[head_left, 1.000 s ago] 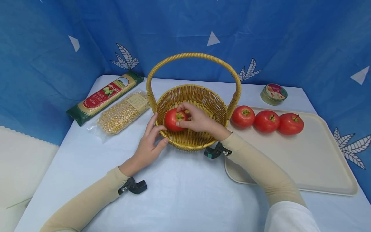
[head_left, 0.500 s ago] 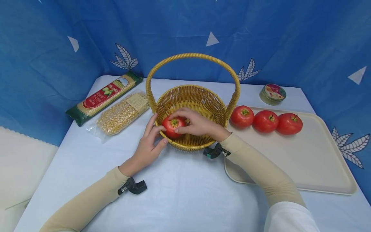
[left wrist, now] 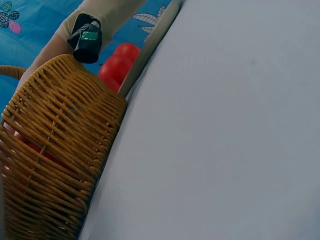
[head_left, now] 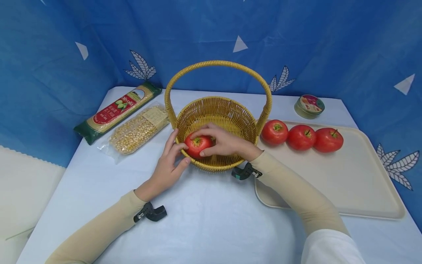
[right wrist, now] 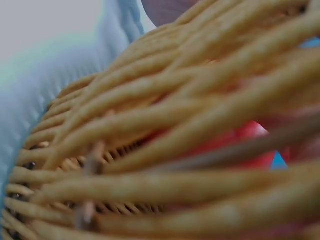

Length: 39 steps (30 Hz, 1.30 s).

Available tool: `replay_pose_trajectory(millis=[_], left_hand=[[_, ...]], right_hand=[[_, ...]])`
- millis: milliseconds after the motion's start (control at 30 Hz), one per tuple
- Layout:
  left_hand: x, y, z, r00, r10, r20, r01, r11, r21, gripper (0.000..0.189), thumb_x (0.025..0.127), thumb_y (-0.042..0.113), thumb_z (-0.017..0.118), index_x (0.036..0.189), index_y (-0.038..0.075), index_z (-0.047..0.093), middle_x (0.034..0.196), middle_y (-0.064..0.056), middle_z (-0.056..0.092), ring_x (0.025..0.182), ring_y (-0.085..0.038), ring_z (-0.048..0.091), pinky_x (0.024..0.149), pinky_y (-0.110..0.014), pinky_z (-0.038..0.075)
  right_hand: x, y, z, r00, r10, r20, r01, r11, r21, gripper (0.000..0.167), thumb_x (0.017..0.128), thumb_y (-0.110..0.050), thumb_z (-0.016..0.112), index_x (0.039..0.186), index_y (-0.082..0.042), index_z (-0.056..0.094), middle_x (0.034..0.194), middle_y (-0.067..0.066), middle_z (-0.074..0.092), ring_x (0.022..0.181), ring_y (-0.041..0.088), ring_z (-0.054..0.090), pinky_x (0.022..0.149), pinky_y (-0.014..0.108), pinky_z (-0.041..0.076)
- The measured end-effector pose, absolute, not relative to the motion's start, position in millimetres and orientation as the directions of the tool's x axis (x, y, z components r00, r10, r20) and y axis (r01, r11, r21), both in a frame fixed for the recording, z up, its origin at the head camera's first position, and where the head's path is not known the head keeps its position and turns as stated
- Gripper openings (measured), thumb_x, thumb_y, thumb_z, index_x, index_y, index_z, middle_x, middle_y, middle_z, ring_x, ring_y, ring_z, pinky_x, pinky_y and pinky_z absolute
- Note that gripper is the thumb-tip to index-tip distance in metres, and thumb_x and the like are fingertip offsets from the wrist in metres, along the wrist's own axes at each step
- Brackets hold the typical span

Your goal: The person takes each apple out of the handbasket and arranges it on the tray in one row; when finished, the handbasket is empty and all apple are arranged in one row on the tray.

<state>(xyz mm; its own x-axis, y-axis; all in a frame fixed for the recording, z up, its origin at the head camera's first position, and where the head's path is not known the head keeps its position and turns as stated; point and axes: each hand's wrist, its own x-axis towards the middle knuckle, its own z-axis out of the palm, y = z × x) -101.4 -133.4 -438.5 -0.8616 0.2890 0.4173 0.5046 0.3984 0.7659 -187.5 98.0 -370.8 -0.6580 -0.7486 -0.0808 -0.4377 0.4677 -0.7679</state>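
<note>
A red apple (head_left: 197, 146) sits at the left side of the round wicker basket (head_left: 224, 169), its stem end facing up. My right hand (head_left: 224, 141) reaches in over the basket's right rim and holds the apple between thumb and fingers. At the left rim, my left hand (head_left: 169, 167) rests spread fingertips against the basket beside the apple. Through the weave, the left wrist view shows red between the basket's canes (left wrist: 60, 125). Blurred canes (right wrist: 150, 100) fill most of the right wrist view, with red fruit behind them.
Right of the basket lies a beige tray (head_left: 346, 183) with three apples (head_left: 301, 138) in a row along its back edge. Behind it stands a round tin (head_left: 309, 106). On the left lie a pasta packet (head_left: 115, 112) and a bag of corn kernels (head_left: 138, 130).
The right hand has brought the apple slightly left and down toward the basket's near-left side, its fingers now further over the fruit. The left hand stays at the rim.
</note>
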Motion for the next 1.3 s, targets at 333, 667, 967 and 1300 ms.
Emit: replay_pose_trajectory(millis=[333,667,967,1300], left_hand=[[-102.1,-134.5,-438.5,-0.861,0.282,0.424,0.507,0.404,0.761,0.029,0.101,0.021,0.063,0.122,0.003,0.054,0.170,-0.021,0.013,0.140,-0.047,0.048,0.100,-0.056,0.055],[-101.1,-135.1,-438.5,-0.861,0.278,0.426,0.507,0.407,0.760,0.028,0.100,0.019,0.064,0.122,0.004,0.054,0.170,-0.022,0.014,0.142,-0.048,0.044,0.100,-0.056,0.055],[-100.1,-135.6,-437.7,-0.856,0.280,0.435,0.516,0.411,0.751,0.028,0.101,0.023,0.063,0.122,0.005,0.055,0.169,-0.023,0.015,0.146,-0.048,0.038,0.100,-0.057,0.055],[-100.9,-133.9,-438.2,-0.854,0.285,0.435,0.519,0.406,0.752,0.030,0.102,0.024,0.062,0.122,0.002,0.056,0.169,-0.023,0.015,0.146,-0.048,0.039,0.101,-0.055,0.055]], right_hand=[[-188.8,95.2,-370.9,-0.660,-0.749,-0.057,-0.420,0.430,-0.799,0.034,0.085,-0.018,0.084,0.115,-0.012,0.070,0.140,0.014,0.053,0.127,0.030,0.051,0.099,0.041,0.057],[-189.0,95.9,-373.6,-0.624,-0.780,-0.050,-0.403,0.376,-0.835,0.033,0.085,-0.015,0.082,0.113,-0.009,0.067,0.142,0.016,0.056,0.127,0.032,0.054,0.095,0.038,0.059],[-187.9,99.7,-369.6,-0.605,-0.792,-0.085,-0.386,0.385,-0.838,0.039,0.085,-0.017,0.081,0.121,-0.010,0.067,0.142,0.014,0.056,0.125,0.030,0.055,0.096,0.037,0.059],[-183.3,109.1,-361.4,-0.628,-0.773,-0.088,-0.396,0.415,-0.819,0.043,0.084,-0.015,0.083,0.125,-0.010,0.070,0.145,0.015,0.058,0.131,0.033,0.054,0.100,0.042,0.058]])
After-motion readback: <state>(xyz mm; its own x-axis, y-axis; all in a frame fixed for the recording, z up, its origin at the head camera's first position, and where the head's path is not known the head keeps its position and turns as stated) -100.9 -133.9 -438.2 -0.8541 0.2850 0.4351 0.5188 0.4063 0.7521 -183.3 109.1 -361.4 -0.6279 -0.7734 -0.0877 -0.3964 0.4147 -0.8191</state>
